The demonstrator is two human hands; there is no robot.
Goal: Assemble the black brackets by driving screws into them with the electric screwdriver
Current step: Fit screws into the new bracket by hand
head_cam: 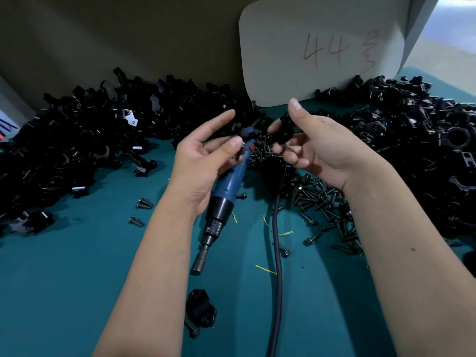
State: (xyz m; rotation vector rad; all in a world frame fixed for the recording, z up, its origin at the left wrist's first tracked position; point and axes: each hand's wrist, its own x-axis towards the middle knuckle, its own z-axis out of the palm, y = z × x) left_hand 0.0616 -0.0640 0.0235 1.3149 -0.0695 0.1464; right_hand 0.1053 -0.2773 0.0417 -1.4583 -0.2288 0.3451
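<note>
Blue screwdriver, black brackets, teal table, red-marked card.

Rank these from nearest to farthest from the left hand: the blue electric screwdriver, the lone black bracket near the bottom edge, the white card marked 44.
From the left hand:
1. Blue electric screwdriver, directly beneath it.
2. Lone black bracket, below, toward the viewer.
3. White card marked 44, far upper right.

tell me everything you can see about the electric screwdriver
The electric screwdriver has a blue plastic-looking body with a small red switch near its far end, a black collar, a ribbed chuck and a metal socket bit. It lies tilted on the teal table, bit pointing toward the camera, the far end among black brackets. The left hand hovers over its body, fingers relaxed; contact is unclear. A dark cable runs alongside; its joint with the tool is hidden.
</note>
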